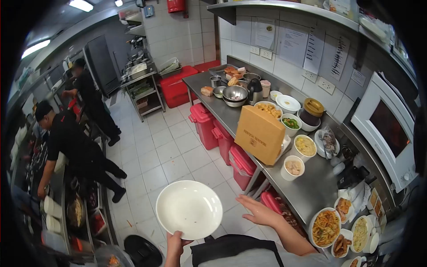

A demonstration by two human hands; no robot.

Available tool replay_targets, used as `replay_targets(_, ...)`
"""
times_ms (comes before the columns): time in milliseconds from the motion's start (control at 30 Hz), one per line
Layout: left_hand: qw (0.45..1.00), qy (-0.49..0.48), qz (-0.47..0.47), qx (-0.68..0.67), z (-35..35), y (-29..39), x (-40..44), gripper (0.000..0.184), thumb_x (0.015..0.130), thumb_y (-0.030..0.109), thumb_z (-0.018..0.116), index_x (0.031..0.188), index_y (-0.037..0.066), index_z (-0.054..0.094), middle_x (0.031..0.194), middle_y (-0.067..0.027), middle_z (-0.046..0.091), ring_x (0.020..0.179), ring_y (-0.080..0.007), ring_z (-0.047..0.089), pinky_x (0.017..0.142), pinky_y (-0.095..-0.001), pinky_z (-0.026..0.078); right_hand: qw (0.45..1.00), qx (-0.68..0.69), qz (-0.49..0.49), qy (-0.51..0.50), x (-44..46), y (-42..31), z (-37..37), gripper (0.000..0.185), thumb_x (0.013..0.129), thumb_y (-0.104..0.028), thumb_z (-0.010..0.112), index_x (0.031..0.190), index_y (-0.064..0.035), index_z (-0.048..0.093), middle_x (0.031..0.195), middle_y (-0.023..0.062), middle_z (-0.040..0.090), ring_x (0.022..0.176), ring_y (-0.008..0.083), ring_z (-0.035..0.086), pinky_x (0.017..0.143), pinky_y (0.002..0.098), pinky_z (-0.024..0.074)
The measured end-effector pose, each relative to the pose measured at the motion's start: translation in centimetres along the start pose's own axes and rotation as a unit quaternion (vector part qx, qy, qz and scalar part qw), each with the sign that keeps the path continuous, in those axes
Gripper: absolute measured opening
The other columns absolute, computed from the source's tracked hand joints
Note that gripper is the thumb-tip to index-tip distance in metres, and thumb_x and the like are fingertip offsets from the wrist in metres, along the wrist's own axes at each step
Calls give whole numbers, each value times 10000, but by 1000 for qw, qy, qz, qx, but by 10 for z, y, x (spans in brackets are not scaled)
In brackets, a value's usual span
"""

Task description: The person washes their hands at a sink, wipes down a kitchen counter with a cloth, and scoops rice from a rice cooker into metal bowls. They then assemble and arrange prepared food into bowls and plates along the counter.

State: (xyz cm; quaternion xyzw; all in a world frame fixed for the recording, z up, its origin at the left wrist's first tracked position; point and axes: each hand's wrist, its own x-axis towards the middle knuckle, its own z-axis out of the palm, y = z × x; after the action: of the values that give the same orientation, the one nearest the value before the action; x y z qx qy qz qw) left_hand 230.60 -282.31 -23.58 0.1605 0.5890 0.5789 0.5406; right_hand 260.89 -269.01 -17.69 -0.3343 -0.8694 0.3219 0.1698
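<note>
My left hand (176,241) grips the near rim of a white round plate (189,208), thumb on top. The plate is tilted toward me, with a few small dark specks on its inner surface. To the right of the plate, my right hand (258,211) is held in the air with its fingers stretched out and nothing in it. Nearest to that hand is the metal counter, where a brown cardboard box (259,135) stands tilted beside a white tub of food (292,167).
Along the steel counter (313,196) are food tubs, metal bowls (235,94) and plates of noodles (325,227). A white microwave (384,129) stands at the right. Red bins (203,126) sit below. Two co-workers in black (78,149) work at the left over a pan (76,211).
</note>
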Motion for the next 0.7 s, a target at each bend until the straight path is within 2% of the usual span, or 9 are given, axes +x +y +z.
replay_targets(100, 1000, 5, 15, 6, -30, 53, 57, 577, 716, 15, 368, 1266, -35, 202, 1077, -270, 486, 797, -378, 622, 537, -407, 592, 989, -44, 140, -35, 29, 44, 24, 566, 787, -145, 606, 1293, -32, 379, 1358, 210, 323, 1243, 339, 346, 1007, 370, 329)
replay_targets(200, 1000, 8, 28, 10, -37, 92, 125, 581, 718, 22, 370, 1271, -37, 199, 1101, -273, 468, 808, -385, 616, 556, -417, 592, 983, -63, 166, -42, 39, 76, 31, 527, 776, -186, 612, 1241, -14, 431, 1194, 217, 478, 1110, 349, 465, 952, 389, 378)
replay_targets(300, 999, -29, 21, -41, -21, 126, 206, 599, 723, 43, 385, 1283, -38, 191, 1156, -282, 428, 839, -403, 603, 613, -457, 579, 960, -16, 263, -96, 65, 75, 6, 517, 760, -208, 623, 1207, -5, 460, 1056, 217, 552, 1019, 357, 518, 898, 402, 409)
replay_targets(400, 993, -56, 51, -89, 14, 164, 280, 578, 727, 47, 385, 1266, -72, 214, 1143, -286, 444, 849, -409, 602, 654, -446, 577, 959, -39, 271, -77, 96, 127, 13, 502, 755, -224, 626, 1183, -2, 483, 1026, 219, 573, 989, 358, 539, 874, 398, 424)
replay_targets(433, 993, -63, 37, -94, 25, 177, 301, 572, 729, 47, 385, 1261, -84, 221, 1143, -290, 449, 864, -412, 599, 671, -443, 575, 967, -64, 243, -40, 113, 139, 14, 505, 758, -244, 622, 1183, -6, 489, 1089, 219, 555, 1020, 352, 528, 897, 389, 415)
replay_targets(533, 989, -102, 16, -107, 65, 234, 372, 561, 734, 48, 384, 1250, -116, 235, 1142, -299, 464, 903, -422, 590, 712, -430, 570, 962, -67, 257, -68, 182, 162, 8, 509, 772, -252, 608, 1198, -5, 480, 1154, 211, 531, 1071, 344, 505, 925, 386, 397)
replay_targets(600, 983, -140, 9, -116, 84, 266, 422, 558, 737, 48, 383, 1245, -133, 238, 1138, -305, 474, 923, -428, 583, 728, -418, 567, 972, -10, 222, -71, 226, 169, 1, 510, 796, -267, 596, 1212, 0, 469, 1213, 201, 497, 1132, 345, 461, 960, 378, 364)
replay_targets(700, 983, -148, 34, -99, 120, 308, 502, 550, 749, 52, 361, 1244, -147, 227, 1127, -319, 481, 919, -432, 584, 710, -402, 572, 978, 13, 190, -88, 277, 169, -15, 507, 812, -264, 581, 1223, 3, 451, 1194, 218, 502, 1102, 352, 481, 944, 388, 375)
